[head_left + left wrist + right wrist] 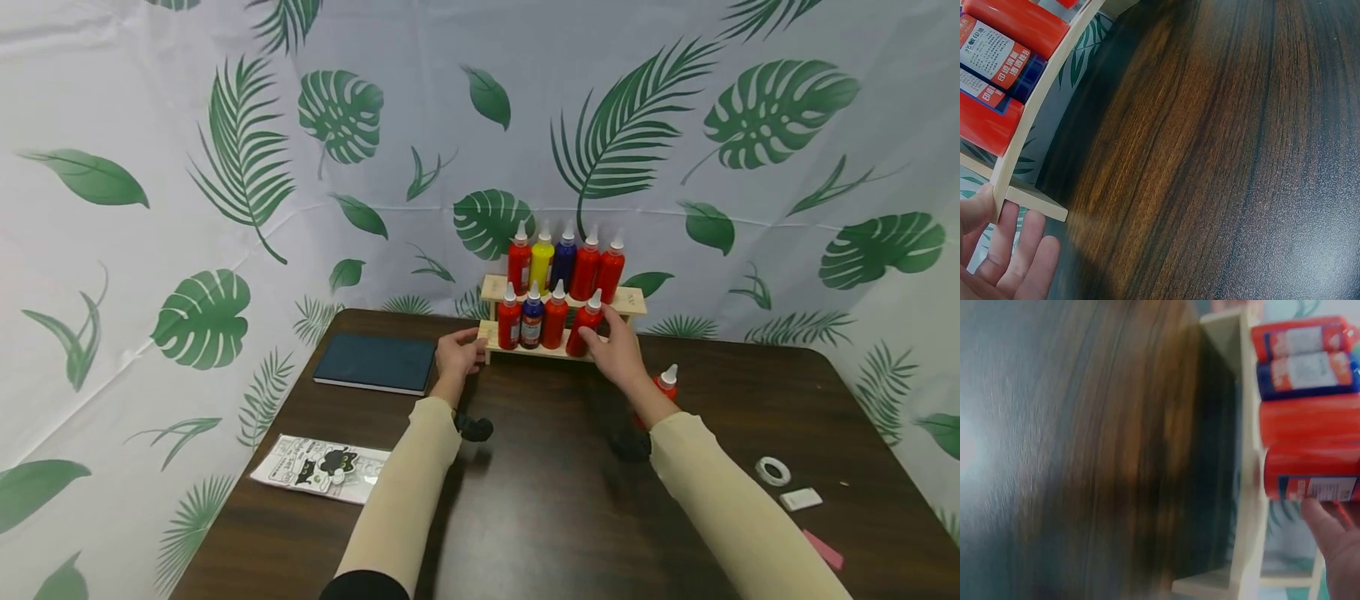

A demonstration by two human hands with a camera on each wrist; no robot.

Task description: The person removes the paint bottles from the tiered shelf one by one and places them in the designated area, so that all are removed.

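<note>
A two-tier pale wooden rack stands at the table's back edge. Its upper tier bears several squeeze bottles with white nozzles: red ones, a yellow bottle and a blue bottle. On the lower tier, a second blue bottle is among red ones. My right hand holds the rightmost red bottle at the lower tier, its base at the shelf in the right wrist view. My left hand grips the rack's lower left end, thumb above and fingers beneath the board.
Another red bottle is partly hidden behind my right forearm. At left lie a dark blue notebook and a cat-printed packet. A white tape roll, a white block and a pink piece lie at right.
</note>
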